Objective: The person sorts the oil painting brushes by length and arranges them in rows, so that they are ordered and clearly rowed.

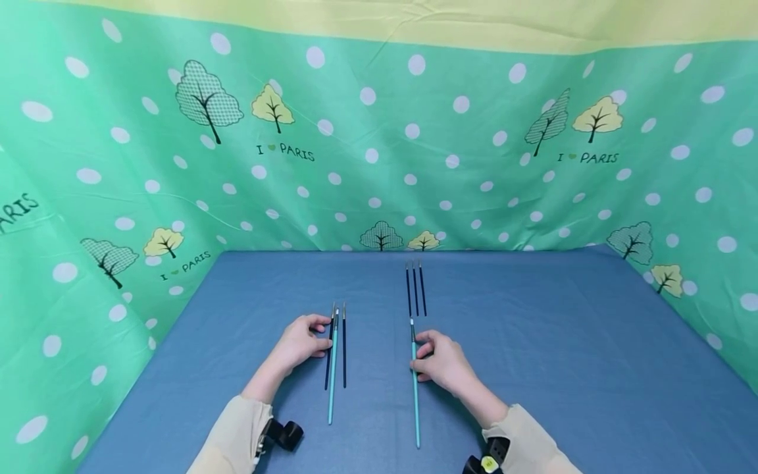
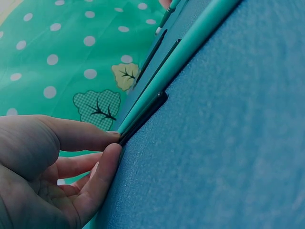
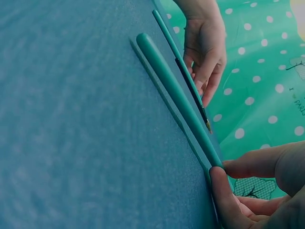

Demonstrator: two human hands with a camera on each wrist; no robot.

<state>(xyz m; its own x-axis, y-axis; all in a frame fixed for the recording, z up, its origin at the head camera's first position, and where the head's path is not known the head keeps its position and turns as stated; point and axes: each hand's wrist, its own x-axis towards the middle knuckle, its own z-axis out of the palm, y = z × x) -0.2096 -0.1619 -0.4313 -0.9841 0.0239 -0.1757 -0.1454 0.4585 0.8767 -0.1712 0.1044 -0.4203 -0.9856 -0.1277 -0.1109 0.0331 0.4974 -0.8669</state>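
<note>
Left of the table's middle, my left hand [image 1: 299, 342] pinches a teal paintbrush [image 1: 332, 388] near its bristle end. A dark paintbrush [image 1: 327, 372] lies close against it under the fingers; whether it is gripped too, I cannot tell. Just right of these is another dark paintbrush [image 1: 345, 352], apart from the hand. My right hand [image 1: 445, 362] holds a second teal paintbrush [image 1: 416, 408] between thumb and fingers, below its ferrule. In the right wrist view this teal handle [image 3: 178, 95] runs close along the cloth, its shadow beside it.
Three dark paintbrushes [image 1: 416, 289] lie side by side beyond the right hand, bristles pointing away. Blue cloth [image 1: 533, 316] covers the table. A green dotted curtain [image 1: 414, 151] rises behind and along both sides.
</note>
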